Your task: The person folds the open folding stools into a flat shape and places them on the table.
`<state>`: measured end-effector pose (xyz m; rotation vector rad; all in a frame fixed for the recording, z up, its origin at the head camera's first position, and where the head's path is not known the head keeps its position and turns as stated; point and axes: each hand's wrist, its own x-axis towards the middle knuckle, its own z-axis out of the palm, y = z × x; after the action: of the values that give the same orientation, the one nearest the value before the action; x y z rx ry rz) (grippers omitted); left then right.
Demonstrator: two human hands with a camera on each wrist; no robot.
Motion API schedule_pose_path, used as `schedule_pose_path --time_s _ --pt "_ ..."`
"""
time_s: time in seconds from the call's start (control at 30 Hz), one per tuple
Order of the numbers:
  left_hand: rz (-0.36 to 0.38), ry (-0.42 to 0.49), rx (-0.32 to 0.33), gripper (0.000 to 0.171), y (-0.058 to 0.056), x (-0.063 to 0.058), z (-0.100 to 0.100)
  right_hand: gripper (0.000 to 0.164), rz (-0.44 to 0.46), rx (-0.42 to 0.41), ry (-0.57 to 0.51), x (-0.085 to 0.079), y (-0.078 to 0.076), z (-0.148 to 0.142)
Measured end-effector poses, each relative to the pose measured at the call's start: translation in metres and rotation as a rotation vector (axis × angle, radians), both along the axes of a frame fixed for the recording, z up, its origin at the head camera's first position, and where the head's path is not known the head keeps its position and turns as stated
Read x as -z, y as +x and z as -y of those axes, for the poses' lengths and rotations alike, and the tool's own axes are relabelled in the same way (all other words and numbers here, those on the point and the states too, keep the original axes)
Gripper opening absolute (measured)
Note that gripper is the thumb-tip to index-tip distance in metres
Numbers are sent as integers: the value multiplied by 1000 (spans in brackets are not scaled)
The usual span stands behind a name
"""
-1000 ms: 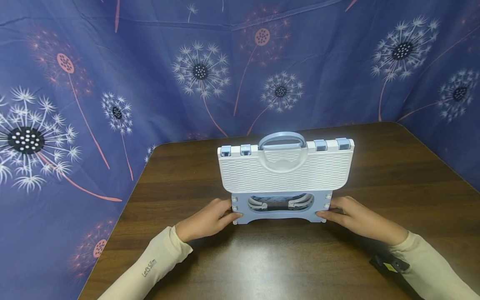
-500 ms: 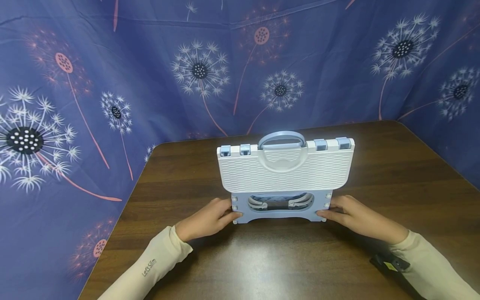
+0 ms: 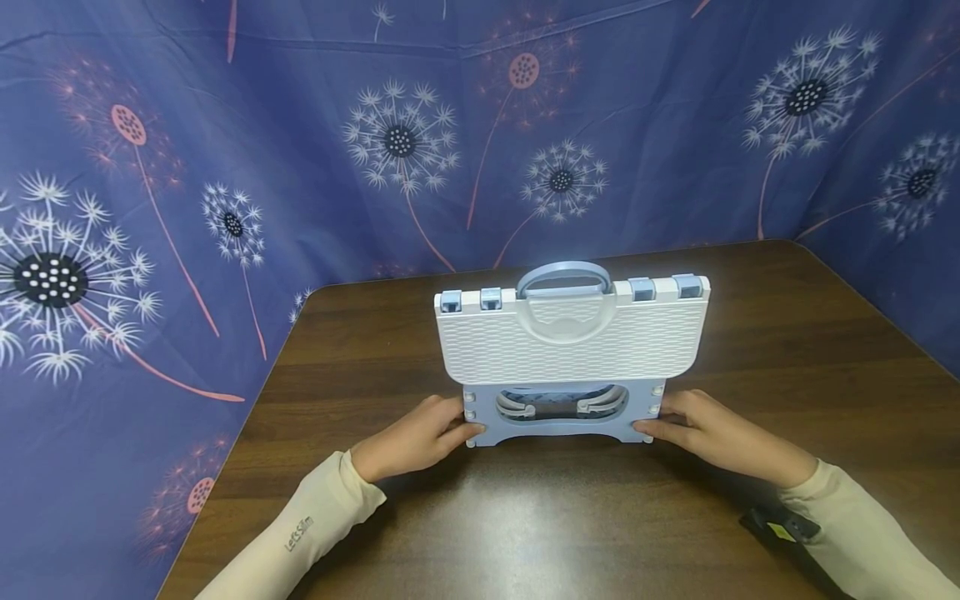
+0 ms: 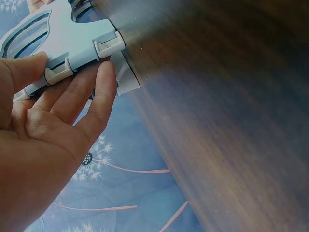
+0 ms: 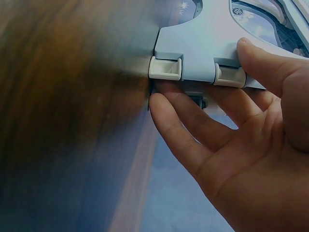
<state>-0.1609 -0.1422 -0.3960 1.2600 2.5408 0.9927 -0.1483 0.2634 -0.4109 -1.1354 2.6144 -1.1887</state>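
**Folding stool held at both side edges, standing on table**

Head view: The folding stool (image 3: 570, 362) stands on the brown wood-grain table (image 3: 360, 350), between the hands. Its white top panel bears a raised, wave-like texture, has rounded corners at its lower edge and slopes. A smooth pale-blue handle (image 3: 565, 267) arches above the top edge, flanked by blue hinge pieces. Below, the blue lower panel (image 3: 486, 408) has an oval cut-out, through which curved white parts show, and a shallow arch at its foot. The left hand (image 3: 416, 440) and right hand (image 3: 716, 442) grip opposite edges of this panel. The step in hand is judged to be steadying or positioning the stool; any move from this hold would call for even action from both sides. A patterned fabric curtain (image 3: 300, 100) hangs behind.

Left wrist view: The thumb presses the panel's face and the fingers reach behind its edge, a pinching grip. Boxy off-white hinge blocks (image 4: 110, 46), apparently hard plastic, line that edge.

Right wrist view: The grip is mirrored, thumb in front, fingers behind. The panel is smooth and matt. What the hidden fingertips bear on cannot be told.
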Motion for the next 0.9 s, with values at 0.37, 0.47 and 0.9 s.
schedule_pose_path --time_s 0.37,0.47,0.9 --pt "-3 2 8 19 -1 1 1 18 8 -4 -3 0 0 0" --pt "-1 -2 5 19 -1 1 1 17 7 -9 -5 0 0 0" --pt "-10 -13 -6 20 -1 1 0 18 7 -6 -8 0 0 0"
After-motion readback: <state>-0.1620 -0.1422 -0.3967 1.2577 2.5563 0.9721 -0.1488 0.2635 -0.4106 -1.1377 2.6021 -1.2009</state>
